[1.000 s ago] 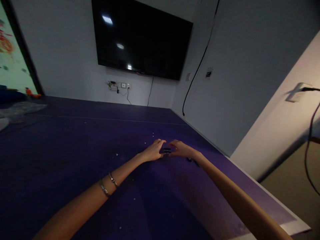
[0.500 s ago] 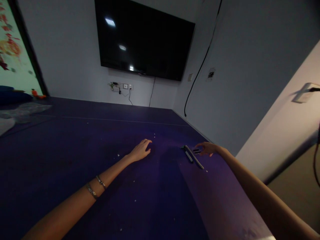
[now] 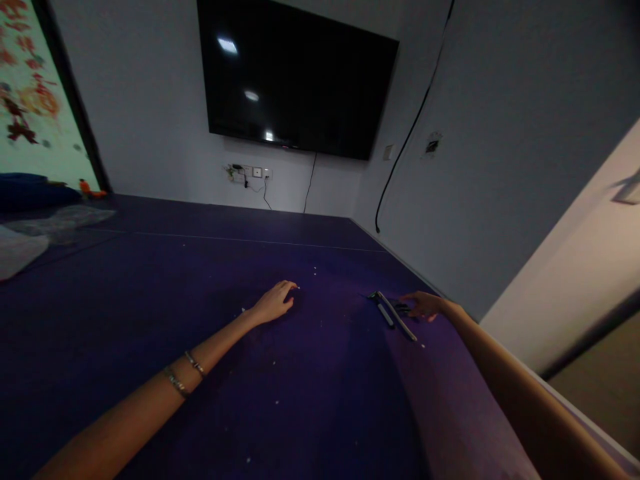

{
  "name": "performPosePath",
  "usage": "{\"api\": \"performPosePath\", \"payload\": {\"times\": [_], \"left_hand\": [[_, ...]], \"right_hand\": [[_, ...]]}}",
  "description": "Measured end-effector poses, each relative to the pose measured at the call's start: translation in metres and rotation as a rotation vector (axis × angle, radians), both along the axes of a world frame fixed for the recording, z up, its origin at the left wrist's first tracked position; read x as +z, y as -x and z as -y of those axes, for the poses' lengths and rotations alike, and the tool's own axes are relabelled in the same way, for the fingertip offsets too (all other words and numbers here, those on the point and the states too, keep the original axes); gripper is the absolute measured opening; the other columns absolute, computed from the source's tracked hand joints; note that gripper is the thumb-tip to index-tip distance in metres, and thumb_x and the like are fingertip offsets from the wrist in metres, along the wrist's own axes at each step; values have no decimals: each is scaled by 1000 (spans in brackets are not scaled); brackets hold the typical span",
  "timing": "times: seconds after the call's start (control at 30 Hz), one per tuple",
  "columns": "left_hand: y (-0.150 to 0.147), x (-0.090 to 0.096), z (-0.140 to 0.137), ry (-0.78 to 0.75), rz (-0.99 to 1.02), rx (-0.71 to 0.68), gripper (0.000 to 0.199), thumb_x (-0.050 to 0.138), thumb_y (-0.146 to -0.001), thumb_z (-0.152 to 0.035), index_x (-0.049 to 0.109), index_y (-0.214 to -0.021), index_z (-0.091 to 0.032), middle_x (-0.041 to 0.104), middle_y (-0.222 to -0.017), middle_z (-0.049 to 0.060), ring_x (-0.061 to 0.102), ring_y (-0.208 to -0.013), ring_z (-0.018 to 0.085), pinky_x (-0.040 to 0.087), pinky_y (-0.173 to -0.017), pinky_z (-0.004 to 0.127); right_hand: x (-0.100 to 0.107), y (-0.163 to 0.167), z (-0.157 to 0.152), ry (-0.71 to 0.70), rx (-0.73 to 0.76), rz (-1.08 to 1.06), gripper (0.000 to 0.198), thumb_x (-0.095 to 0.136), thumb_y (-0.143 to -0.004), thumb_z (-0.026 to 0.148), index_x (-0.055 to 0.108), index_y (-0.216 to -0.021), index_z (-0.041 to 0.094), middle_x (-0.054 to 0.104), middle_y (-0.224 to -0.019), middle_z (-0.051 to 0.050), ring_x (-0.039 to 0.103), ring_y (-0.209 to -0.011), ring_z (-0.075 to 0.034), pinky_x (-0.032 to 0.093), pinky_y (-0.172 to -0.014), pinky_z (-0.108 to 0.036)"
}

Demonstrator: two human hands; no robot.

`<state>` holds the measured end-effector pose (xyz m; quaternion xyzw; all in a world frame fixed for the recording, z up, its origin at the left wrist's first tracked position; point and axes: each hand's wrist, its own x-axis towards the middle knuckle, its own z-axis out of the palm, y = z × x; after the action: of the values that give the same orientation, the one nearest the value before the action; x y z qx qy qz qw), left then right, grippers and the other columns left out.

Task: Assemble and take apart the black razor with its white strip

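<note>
My left hand (image 3: 274, 301) hovers over or rests on the purple surface (image 3: 320, 373). Its thumb and forefinger are apart, with a tiny white bit (image 3: 299, 287) by the forefinger tip. On the right, my right hand (image 3: 426, 305) reaches in with fingers stretched out, not closed. Its fingertips are over or against a small dark object (image 3: 401, 308), whose kind I cannot make out. Beside that lie a slim, slightly bent grey strip (image 3: 400, 319) and a shorter dark-and-silver stick (image 3: 385, 315), close together at their far ends.
Several white specks (image 3: 277, 402) dot the surface. Clear plastic film (image 3: 75, 217) and a dark blue item (image 3: 37, 190) lie at the far left. A black cable (image 3: 400, 150) hangs down the right wall. A large screen (image 3: 300, 73) is mounted above wall sockets (image 3: 253, 172).
The view has swung slightly left, so most things sit further right. My right fingers have come closer to the small dark object. My left hand has drawn back a little to the left.
</note>
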<state>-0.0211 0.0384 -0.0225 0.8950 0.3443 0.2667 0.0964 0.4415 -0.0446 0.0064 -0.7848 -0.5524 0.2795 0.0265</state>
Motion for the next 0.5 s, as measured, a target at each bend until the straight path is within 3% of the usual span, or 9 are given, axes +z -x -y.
{"api": "performPosePath", "payload": {"times": [0.3, 0.5], "left_hand": [[5, -8, -5, 9, -25, 5, 31, 43, -79, -20, 48, -109, -17, 53, -114, 8, 48, -109, 18, 35, -97, 32], [23, -9, -4, 15, -74, 59, 32, 44, -78, -19, 48, -109, -16, 53, -114, 9, 47, -110, 18, 34, -98, 32]], "right_hand": [[1, 1, -1, -16, -22, 46, 72, 65, -62, 17, 41, -130, 24, 59, -54, 2, 55, -47, -15, 47, -44, -27], [15, 20, -13, -35, -55, 25, 74, 66, -64, 20, 37, -132, 17, 64, -64, -3, 57, -49, -15, 46, -42, -24]]}}
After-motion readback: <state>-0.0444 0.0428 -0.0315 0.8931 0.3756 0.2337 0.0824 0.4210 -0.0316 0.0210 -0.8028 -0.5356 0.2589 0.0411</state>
